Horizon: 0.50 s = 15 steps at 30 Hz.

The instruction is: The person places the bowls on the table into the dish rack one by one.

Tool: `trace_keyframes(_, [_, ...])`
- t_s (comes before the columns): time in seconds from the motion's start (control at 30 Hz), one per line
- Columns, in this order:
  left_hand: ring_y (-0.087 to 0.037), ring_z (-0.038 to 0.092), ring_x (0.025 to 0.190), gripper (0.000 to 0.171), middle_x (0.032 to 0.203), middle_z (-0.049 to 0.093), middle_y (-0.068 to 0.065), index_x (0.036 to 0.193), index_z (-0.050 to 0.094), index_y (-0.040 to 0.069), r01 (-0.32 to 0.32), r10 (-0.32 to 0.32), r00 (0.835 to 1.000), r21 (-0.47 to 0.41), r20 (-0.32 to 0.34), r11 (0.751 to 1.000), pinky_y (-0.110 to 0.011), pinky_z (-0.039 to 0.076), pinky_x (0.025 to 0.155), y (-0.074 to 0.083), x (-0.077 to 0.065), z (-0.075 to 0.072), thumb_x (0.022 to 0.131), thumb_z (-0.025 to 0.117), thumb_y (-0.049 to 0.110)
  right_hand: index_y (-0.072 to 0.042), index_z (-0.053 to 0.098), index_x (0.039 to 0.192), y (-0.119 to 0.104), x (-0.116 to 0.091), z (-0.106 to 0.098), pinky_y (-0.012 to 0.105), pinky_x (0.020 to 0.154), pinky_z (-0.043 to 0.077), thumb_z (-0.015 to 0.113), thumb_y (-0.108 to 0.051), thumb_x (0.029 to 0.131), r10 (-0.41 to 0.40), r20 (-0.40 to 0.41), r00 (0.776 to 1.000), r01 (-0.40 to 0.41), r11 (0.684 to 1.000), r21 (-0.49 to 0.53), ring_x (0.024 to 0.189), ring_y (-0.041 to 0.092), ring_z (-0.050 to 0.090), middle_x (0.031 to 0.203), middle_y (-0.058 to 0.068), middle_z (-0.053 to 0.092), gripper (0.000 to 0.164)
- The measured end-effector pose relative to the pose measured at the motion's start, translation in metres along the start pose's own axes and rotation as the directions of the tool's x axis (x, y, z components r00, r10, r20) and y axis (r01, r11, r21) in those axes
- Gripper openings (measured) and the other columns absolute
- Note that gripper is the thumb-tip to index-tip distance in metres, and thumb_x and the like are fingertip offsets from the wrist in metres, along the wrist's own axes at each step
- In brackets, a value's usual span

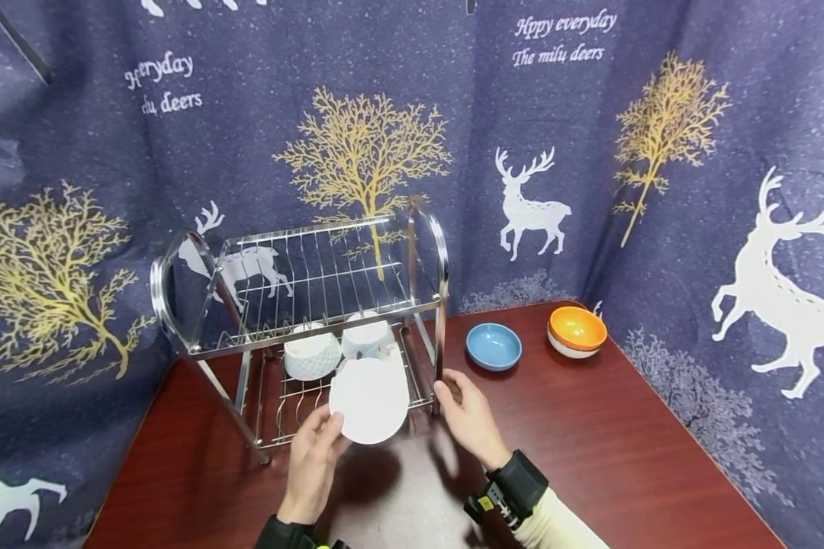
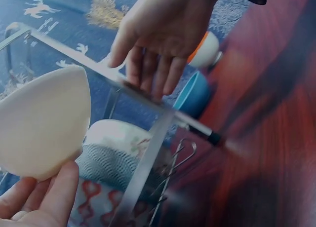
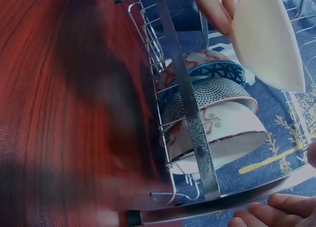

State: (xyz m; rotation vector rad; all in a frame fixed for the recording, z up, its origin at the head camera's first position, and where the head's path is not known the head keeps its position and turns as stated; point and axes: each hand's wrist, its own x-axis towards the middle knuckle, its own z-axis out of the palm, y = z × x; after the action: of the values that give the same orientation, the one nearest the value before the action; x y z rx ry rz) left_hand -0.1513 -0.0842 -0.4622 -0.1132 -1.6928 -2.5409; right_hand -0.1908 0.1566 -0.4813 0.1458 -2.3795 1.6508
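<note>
A white bowl is held at its lower left edge by my left hand, thumb on one face and fingers on the other. It is in front of the lower tier of a two-tier metal dish rack. My right hand is at the rack's right front post, its thumb and fairly straight fingers on either side of the metal. On the lower tier, several bowls stand tilted in a row, among them a dotted bowl and a white flower-patterned bowl.
To the right of the rack sits a blue bowl. Farther right, an orange bowl is nested with a white-sided one. The rack's upper tier has upright wire dividers. Dark blue curtain with deer and trees surrounds the reddish-brown table.
</note>
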Motion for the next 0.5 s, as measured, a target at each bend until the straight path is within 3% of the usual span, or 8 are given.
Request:
trace_keyframes(0.17, [-0.014, 0.064, 0.094, 0.025, 0.103, 0.063, -0.009, 0.119, 0.05, -0.008, -0.039, 0.041, 0.995, 0.024, -0.091, 0.999, -0.032, 0.054, 0.084, 0.008, 0.001, -0.009, 0.095, 0.054, 0.001, -0.005, 0.059, 0.121, 0.0, 0.006, 0.003, 0.04, 0.089, 0.05, 0.049, -0.03, 0.1, 0.016, -0.04, 0.999, -0.018, 0.998, -0.054, 0.102, 0.021, 0.062, 0.109, 0.008, 0.066, 0.034])
trace_keyframes(0.27, [-0.013, 0.063, 0.095, 0.026, 0.106, 0.061, -0.009, 0.119, 0.051, -0.006, -0.072, 0.078, 0.984, 0.044, -0.16, 0.996, -0.028, 0.055, 0.081, 0.011, 0.002, -0.011, 0.093, 0.055, -0.002, -0.008, 0.063, 0.116, 0.0, 0.009, 0.004, 0.04, 0.089, 0.048, 0.047, -0.028, 0.101, 0.008, -0.075, 0.997, -0.013, 0.997, -0.07, 0.1, 0.019, 0.061, 0.106, 0.006, 0.067, 0.03])
trace_keyframes(0.5, [-0.014, 0.062, 0.1, 0.036, 0.11, 0.059, -0.01, 0.119, 0.052, -0.005, -0.214, 0.246, 0.924, 0.139, -0.293, 0.967, -0.021, 0.053, 0.08, 0.014, 0.007, -0.015, 0.086, 0.063, -0.009, -0.012, 0.065, 0.104, 0.005, 0.015, 0.006, 0.034, 0.077, 0.046, 0.048, -0.027, 0.101, -0.048, -0.091, 0.995, 0.043, 0.998, -0.053, 0.082, 0.015, 0.055, 0.088, 0.002, 0.062, 0.023])
